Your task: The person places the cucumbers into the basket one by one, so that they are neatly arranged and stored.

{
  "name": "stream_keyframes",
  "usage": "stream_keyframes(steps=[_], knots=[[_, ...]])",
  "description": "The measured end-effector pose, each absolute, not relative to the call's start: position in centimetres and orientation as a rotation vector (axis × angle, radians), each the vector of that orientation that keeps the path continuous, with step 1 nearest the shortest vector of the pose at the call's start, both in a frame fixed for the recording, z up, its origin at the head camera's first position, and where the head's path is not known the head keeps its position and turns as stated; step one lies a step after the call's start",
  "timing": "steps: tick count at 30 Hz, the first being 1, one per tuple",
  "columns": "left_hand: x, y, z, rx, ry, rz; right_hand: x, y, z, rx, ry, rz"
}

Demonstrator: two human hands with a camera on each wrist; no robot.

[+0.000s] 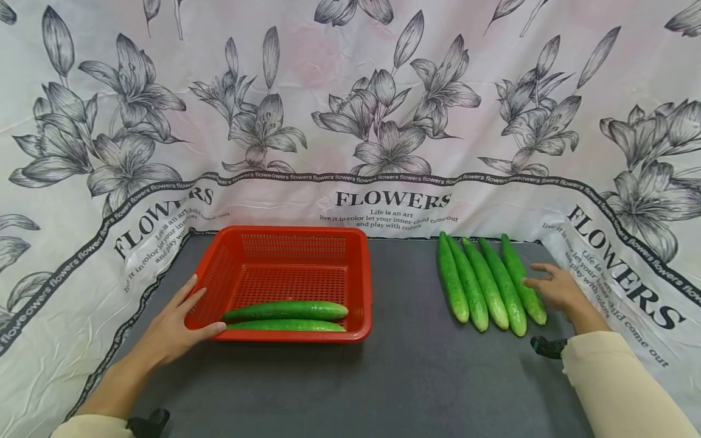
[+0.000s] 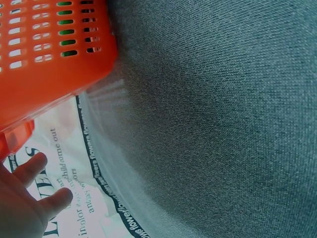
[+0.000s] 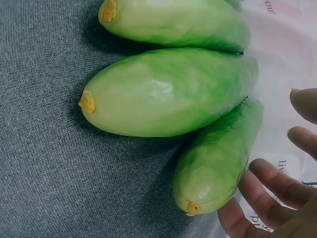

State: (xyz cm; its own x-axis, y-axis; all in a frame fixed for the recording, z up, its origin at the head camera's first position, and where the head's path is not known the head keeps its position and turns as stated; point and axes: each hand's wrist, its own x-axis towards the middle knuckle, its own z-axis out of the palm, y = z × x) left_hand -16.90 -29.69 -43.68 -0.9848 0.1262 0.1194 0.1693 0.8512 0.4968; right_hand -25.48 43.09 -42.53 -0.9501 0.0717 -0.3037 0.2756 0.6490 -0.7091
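Observation:
A red plastic basket [image 1: 361,286] stands on the left of the dark table, with two green cucumbers [image 1: 285,311] lying side by side along its front. My left hand [image 1: 174,328] is at the basket's left front corner, fingers spread and thumb along the rim. The left wrist view shows the slotted basket wall [image 2: 54,79] and two fingertips of that hand. Several more cucumbers [image 1: 475,283] lie in a row on the right. Beside the rightmost cucumber [image 3: 213,168] is my right hand [image 1: 561,293], fingers extended, some fingertips at its side; nothing is gripped.
A dark grey cloth [image 1: 405,365] covers the table. White flower-printed fabric [image 1: 394,213] rises behind it and along both sides. Between the basket and the row of cucumbers lies a stretch of grey cloth.

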Motion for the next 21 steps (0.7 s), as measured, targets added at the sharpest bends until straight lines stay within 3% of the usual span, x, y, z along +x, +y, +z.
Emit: stream_keyframes(steps=[21], knots=[[-16.8, -29.6, -43.5, -0.215, -2.966, -0.805, -26.4, 43.0, -44.1, 0.333, 2.622, -1.097]])
